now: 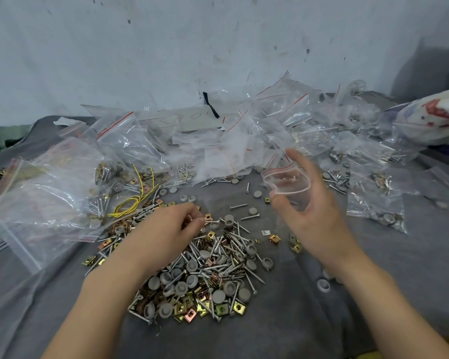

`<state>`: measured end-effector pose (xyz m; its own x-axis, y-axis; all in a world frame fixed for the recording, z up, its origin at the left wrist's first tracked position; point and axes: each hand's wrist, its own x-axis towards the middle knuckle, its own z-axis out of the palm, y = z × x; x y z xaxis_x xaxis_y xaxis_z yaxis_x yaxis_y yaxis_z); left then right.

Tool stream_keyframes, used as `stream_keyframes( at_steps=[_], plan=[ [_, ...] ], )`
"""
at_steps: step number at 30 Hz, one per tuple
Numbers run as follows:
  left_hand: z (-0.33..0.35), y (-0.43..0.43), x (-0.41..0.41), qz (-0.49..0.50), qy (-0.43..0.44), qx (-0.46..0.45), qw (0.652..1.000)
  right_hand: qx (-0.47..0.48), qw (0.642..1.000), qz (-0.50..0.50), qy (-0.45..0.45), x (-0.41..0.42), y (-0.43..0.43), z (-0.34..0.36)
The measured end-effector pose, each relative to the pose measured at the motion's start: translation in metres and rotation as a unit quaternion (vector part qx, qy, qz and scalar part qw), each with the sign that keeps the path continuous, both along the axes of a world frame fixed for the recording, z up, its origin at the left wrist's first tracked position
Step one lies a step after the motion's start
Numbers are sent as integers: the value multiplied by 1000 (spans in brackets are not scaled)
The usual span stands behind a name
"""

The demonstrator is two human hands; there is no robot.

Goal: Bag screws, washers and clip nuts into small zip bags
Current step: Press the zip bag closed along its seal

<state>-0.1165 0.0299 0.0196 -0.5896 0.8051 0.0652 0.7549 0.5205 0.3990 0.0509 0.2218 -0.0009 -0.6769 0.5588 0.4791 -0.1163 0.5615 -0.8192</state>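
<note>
Grey cloth [322, 320] covers the desk below a scuffed white wall [140, 60], with clear bags [218, 141] heaped along the far side. A pile of screws, washers and clip nuts [205, 275] lies at the centre. At its far edge the left hand [166, 229] has its grip pinched on a small piece [210, 222], possibly a screw. The right hand [314, 211] clasps a small zip bag [287, 185], mouth open, raised beside the pile.

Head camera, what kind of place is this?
Likely an informal piecework packing spot, maybe at home: a hardware pile on grey cloth, filled zip bags heaped against a scuffed wall.
</note>
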Motion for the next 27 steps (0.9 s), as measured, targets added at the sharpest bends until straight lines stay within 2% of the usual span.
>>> stream_keyframes(
  at_steps=[6,12,15,18,21,24,27],
  plan=[
    [1,-6,-3,10,-13,28,999,12,1000,9,-6,-4,-5,-3],
    [7,-8,-5,34,-75,149,985,64,997,-20,-33,-14,-10,-11],
    [16,-7,-1,36,-139,215,966,102,994,-22,-44,-20,-17,-12],
    [26,-5,6,38,-208,296,931,123,990,-27,-65,-23,-22,-12],
    [36,0,15,32,-227,354,906,133,988,-17,-72,-25,-24,-9],
    [41,10,30,17,-229,375,898,143,987,-7,-67,-26,-27,-7],
    [39,22,47,-16,-212,341,916,142,989,-1,-52,-26,-28,-8]
  ],
)
